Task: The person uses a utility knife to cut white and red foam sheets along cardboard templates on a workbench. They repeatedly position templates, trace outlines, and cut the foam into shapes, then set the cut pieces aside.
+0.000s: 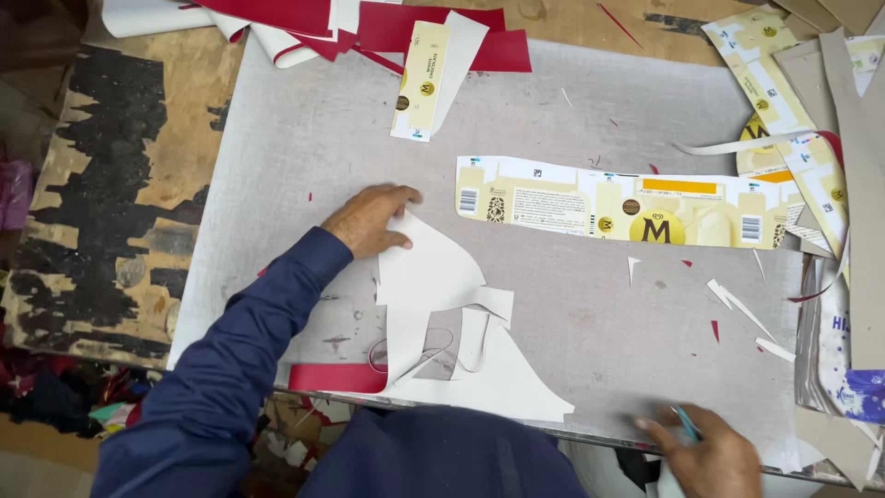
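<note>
Left hand (371, 219), left of frame centre, lies flat with fingers spread and loosely curved, pressing on the top corner of a white card cutout (433, 277). The cutout is an irregular shape with curved cuts, lying flat on the grey bench (304, 129) at lower centre, overlapping more white pieces below it. A red card strip (334, 377) sticks out from under it at the bench's front edge. Right hand (705, 452), lower right of frame, is closed around a thin light-blue tool (686, 424), pen or blade, cannot tell which. It sits at the bench's front edge, well apart from the cutout. A long cream printed carton strip (627, 203) lies flat across centre right, near the left hand but not touching. Red and white card offcuts (369, 28) are piled at top centre. More printed carton scraps (793, 101) are stacked at upper right. Small white slivers (737, 309) are scattered at right centre.
</note>
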